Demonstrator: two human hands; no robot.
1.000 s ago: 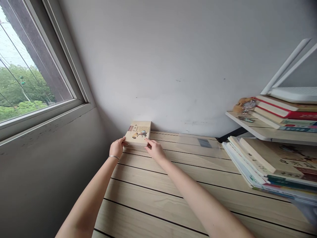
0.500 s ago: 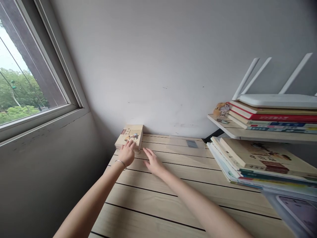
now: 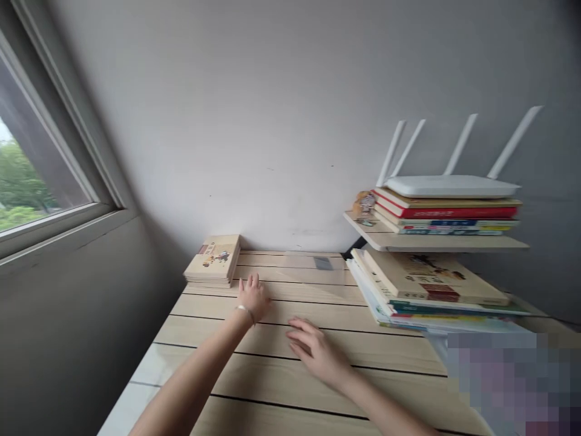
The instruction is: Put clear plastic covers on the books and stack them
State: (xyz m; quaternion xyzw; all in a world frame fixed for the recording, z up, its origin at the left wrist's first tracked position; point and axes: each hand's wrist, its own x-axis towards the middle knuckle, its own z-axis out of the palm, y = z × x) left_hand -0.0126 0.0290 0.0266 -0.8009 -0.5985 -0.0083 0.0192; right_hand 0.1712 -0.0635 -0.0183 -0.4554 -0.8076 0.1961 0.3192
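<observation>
A stack of thin cream books [image 3: 213,261] with a small coloured picture on the top cover lies at the far left corner of the slatted wooden table [image 3: 254,375], against the wall. My left hand [image 3: 253,297], a bracelet at its wrist, is just right of the stack and apart from it, fingers spread and holding nothing. Lower and further right, my right hand [image 3: 318,351] hovers over or rests on the slats, its fingers apart and nothing in them; contact with the table is hard to tell.
A clear plastic sheet [image 3: 295,269] lies along the wall. On the right, a small shelf [image 3: 408,242] bears books [image 3: 458,213] and a white router [image 3: 454,186]; more books [image 3: 436,284] are stacked beneath it. A window [image 3: 40,175] is at the left. The lower right is pixelated.
My left hand has come off the book stack and moved to its right. My right hand has drawn back toward me and to the right. The view has turned right.
</observation>
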